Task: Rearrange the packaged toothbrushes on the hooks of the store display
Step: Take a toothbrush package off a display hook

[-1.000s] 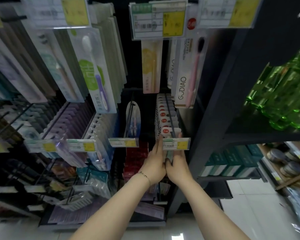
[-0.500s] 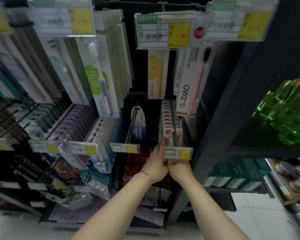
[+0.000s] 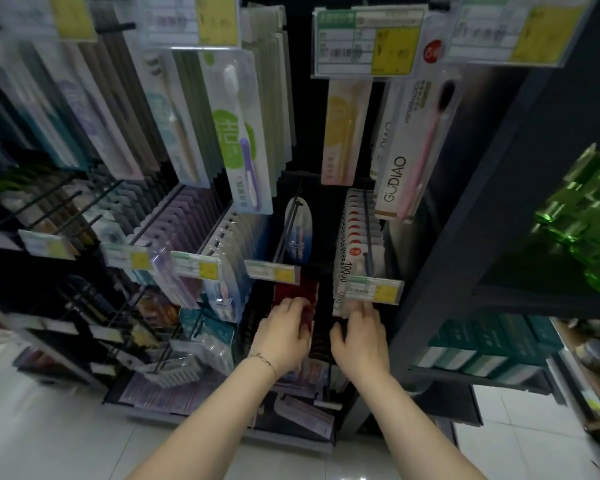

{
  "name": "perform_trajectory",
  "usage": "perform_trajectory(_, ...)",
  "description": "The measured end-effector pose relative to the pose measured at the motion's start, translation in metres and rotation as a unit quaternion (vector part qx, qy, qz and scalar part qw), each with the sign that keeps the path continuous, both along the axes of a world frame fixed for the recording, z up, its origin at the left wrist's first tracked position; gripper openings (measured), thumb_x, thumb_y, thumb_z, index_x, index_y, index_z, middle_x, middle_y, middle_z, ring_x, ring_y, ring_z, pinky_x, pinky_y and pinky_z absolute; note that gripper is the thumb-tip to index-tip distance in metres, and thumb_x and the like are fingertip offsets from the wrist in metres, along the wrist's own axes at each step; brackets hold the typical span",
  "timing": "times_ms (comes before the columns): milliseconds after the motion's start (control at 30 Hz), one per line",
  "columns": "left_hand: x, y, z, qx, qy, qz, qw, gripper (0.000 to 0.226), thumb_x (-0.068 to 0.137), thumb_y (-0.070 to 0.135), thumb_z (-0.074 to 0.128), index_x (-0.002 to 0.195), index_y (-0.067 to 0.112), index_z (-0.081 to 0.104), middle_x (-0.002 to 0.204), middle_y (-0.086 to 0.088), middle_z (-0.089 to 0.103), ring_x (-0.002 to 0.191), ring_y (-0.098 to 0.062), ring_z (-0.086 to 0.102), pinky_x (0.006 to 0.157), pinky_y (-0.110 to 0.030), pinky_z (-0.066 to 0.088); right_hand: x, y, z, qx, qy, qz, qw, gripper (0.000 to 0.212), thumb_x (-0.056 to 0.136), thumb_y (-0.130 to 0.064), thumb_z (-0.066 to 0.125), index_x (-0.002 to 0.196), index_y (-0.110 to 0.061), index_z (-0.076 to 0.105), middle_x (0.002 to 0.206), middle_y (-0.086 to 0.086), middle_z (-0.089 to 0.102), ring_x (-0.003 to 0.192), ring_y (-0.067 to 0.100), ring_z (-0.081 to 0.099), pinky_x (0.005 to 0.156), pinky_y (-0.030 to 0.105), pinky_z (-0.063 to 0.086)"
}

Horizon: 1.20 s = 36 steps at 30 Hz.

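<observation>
Our left hand (image 3: 284,332) lies on the red packs (image 3: 297,289) that hang in the low middle of the display. Its fingers are bent over the front pack, but the picture is blurred there and we cannot tell if they really grasp it or only press on it. A thin bracelet (image 3: 264,361) is on this wrist. Our right hand (image 3: 361,339) is just beside it, a little apart, with the thumb spread to the side and the fingers stretched upward. They touch the lower end of the white toothbrush packs (image 3: 352,237) and hold nothing. These white packs hang in a tight row on a dark hook (image 3: 368,233), and a price tag (image 3: 373,289) at the front end of the hook covers the tips of our fingers. Above this row hangs a long GUDIAO pack (image 3: 406,150) with a pink toothbrush inside. Green bottles (image 3: 589,220) stand on the shelf at the far right.
</observation>
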State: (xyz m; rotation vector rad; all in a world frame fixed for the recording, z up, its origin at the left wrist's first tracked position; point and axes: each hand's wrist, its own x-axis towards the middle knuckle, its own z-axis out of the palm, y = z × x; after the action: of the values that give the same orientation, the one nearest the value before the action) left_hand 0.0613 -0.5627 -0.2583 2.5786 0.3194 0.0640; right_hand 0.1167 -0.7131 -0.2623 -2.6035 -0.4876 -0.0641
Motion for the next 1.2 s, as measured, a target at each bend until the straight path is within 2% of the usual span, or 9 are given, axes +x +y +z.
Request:
perform_trajectory(167,-0.031,0.023,0.001,0.091,0.016,0.025,0.995,0.049,0.093,0.026,0.048,0.141,0.024,0.041,0.131,0.0,0.049,0.12,-0.024,0.05,0.094,-0.044,0.045,-0.016,0.019,-0.004,-0.035,-0.012,0.077,0.996,0.055,0.092,-0.03,0.052,0.144,-0.019,0.039,0.142,0.005,0.045,0.13,0.027,0.043,0.103,0.044,0.041)
perform_trajectory(367,-0.064,0.062,0.004,0.154,0.035,0.04,0.987,0.039,0.094,0.027,0.047,0.133,0.023,0.045,0.127,-0.001,0.049,0.119,-0.026,0.049,0.091,-0.042,0.043,-0.041,0.058,-0.002,-0.059,-0.058,0.112,0.99,0.048,0.086,-0.028,0.06,0.132,-0.018,0.052,0.128,0.006,0.055,0.115,0.027,0.052,0.091,0.043,0.047)
perform_trajectory(533,-0.086,0.108,0.01,0.164,0.036,0.047,0.985,0.036,0.095,0.03,0.047,0.13,0.023,0.045,0.128,0.0,0.049,0.118,-0.026,0.048,0.087,-0.042,0.04,-0.064,0.104,-0.003,-0.057,-0.079,0.114,0.989,0.044,0.084,-0.027,0.063,0.127,-0.018,0.056,0.122,0.004,0.057,0.11,0.026,0.053,0.087,0.041,0.048)
perform_trajectory(733,-0.114,0.173,0.015,0.155,0.036,0.046,0.986,0.043,0.096,0.031,0.046,0.138,0.025,0.042,0.133,0.002,0.049,0.123,-0.025,0.046,0.093,-0.043,0.042,-0.096,0.173,-0.005,-0.051,-0.068,0.106,0.991,0.045,0.08,-0.027,0.066,0.123,-0.018,0.057,0.117,0.003,0.057,0.108,0.027,0.054,0.082,0.042,0.047)
perform_trajectory(933,-0.131,0.233,0.014,0.151,0.031,0.037,0.987,0.038,0.095,0.033,0.046,0.132,0.025,0.044,0.128,0.002,0.049,0.116,-0.024,0.048,0.089,-0.042,0.044,-0.116,0.229,-0.003,-0.047,-0.051,0.088,0.994,0.046,0.085,-0.028,0.062,0.13,-0.018,0.053,0.124,0.003,0.054,0.119,0.027,0.049,0.09,0.042,0.046)
perform_trajectory(1067,-0.137,0.264,0.013,0.147,0.032,0.029,0.988,0.04,0.096,0.032,0.046,0.136,0.024,0.042,0.13,0.001,0.049,0.119,-0.025,0.048,0.091,-0.043,0.043,-0.127,0.255,-0.006,-0.044,-0.044,0.063,0.996,0.046,0.086,-0.028,0.061,0.129,-0.017,0.054,0.125,0.005,0.054,0.119,0.028,0.049,0.092,0.042,0.045)
perform_trajectory(1200,-0.142,0.285,0.012,0.139,0.034,0.02,0.989,0.043,0.097,0.031,0.046,0.139,0.025,0.039,0.13,0.001,0.049,0.121,-0.025,0.047,0.092,-0.043,0.043,-0.137,0.275,-0.01,-0.039,-0.039,0.049,0.997,0.045,0.082,-0.026,0.066,0.124,-0.014,0.057,0.121,0.007,0.057,0.113,0.03,0.053,0.088,0.043,0.047)
